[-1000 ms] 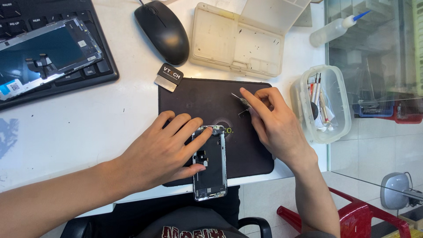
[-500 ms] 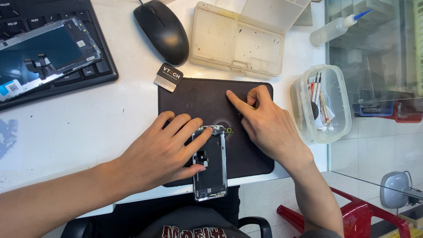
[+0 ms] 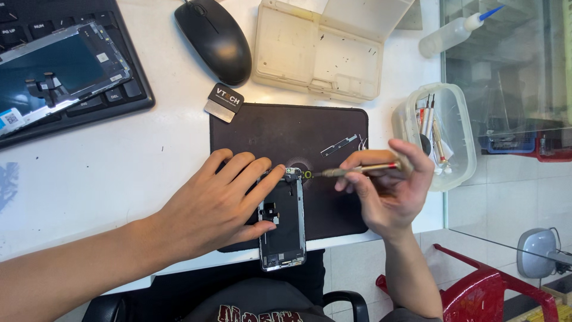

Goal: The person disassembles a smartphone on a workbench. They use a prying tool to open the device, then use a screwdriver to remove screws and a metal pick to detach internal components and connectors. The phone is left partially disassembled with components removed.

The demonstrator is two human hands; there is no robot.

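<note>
Right now the opened phone (image 3: 283, 223) lies face-up on the near edge of the dark work mat (image 3: 280, 131), its lower end hanging past the mat and the table edge. The left hand (image 3: 217, 206) rests flat across the phone's left side, fingers spread and pressed down, fingertips reaching its top corner. The right hand (image 3: 390, 188) sits just right of the phone, over the mat's right edge, fingers closed in a pinch around a slim screwdriver (image 3: 357, 170). The tool lies nearly level, its tip pointing left at the phone's top right corner; whether it touches cannot be told. On the mat beyond the screwdriver lies a small metal bracket (image 3: 338, 145). Off the mat's far left corner sits a small pry tool (image 3: 221, 102), and past the far edge a beige parts tray (image 3: 316, 50) and a black mouse (image 3: 214, 39). Right of the mat stands a clear tub of tools (image 3: 456, 140).
</note>
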